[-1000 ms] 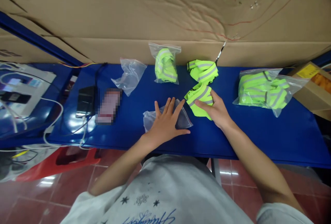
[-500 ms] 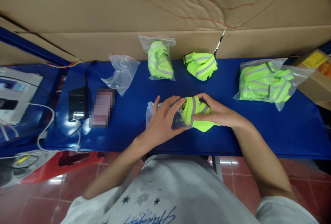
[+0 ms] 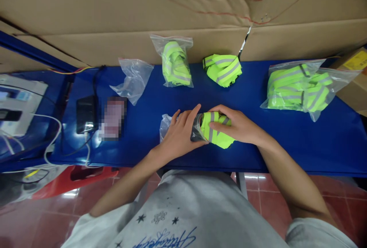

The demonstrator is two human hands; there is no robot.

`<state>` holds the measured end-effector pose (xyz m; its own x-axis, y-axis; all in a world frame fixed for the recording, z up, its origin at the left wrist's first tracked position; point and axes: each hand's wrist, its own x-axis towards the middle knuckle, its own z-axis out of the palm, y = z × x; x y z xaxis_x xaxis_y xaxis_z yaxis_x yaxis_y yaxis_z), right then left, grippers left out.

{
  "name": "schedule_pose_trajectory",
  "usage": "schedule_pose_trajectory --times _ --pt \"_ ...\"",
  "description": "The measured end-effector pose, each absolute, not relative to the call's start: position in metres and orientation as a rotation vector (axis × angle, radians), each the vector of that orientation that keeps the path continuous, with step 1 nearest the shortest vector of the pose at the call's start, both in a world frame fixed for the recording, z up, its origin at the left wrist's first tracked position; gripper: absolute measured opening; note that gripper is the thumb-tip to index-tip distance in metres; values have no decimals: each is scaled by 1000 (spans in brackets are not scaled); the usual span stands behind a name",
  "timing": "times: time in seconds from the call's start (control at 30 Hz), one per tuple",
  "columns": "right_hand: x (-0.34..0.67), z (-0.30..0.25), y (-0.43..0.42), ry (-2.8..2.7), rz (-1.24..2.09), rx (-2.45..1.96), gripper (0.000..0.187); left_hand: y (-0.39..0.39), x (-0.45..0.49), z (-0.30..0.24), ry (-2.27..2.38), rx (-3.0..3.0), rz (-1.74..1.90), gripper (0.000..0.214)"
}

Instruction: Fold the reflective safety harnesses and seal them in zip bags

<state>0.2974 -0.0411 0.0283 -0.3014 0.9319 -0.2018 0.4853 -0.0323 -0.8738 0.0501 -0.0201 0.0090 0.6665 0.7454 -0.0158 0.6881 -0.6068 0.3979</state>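
Observation:
Near the front of the blue table, my right hand (image 3: 239,126) grips a folded neon-yellow reflective strap bundle (image 3: 218,137) with grey stripes. Its left end sits at the mouth of a clear plastic bag (image 3: 165,125). My left hand (image 3: 183,133) is wrapped round that bag, thumb below and fingers above, holding its mouth around the bundle's end. Something dark shows inside the bag between the left thumb and fingers. Part of the bag lies hidden under the left palm.
At the back stand a bagged strap bundle (image 3: 175,64) and an unbagged one (image 3: 223,69). An unfilled clear bag (image 3: 134,78) lies left of them. Bagged bundles (image 3: 298,87) lie right, by a cardboard box (image 3: 354,76). A black device (image 3: 86,114), a pixelated phone-like object (image 3: 113,119) and cables are left.
My right hand and the strap bundle have shifted slightly left and down, closer to the left hand. The bag's mouth is a little wider around the bundle's end.

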Motion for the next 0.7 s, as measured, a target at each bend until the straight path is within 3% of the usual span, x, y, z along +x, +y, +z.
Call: schedule_pose_trajectory --times 0.2,0.43,0.7 --pt "297 31 -43 -1862 1263 -1508 36 -22 57 7 1153 2425 123 141" --pt "292 30 -42 -1853 1261 -1578 25 -26 57 2 1125 2523 330 121" --pt "286 25 -44 -1896 1137 -1533 30 -22 62 5 1030 2685 223 135"
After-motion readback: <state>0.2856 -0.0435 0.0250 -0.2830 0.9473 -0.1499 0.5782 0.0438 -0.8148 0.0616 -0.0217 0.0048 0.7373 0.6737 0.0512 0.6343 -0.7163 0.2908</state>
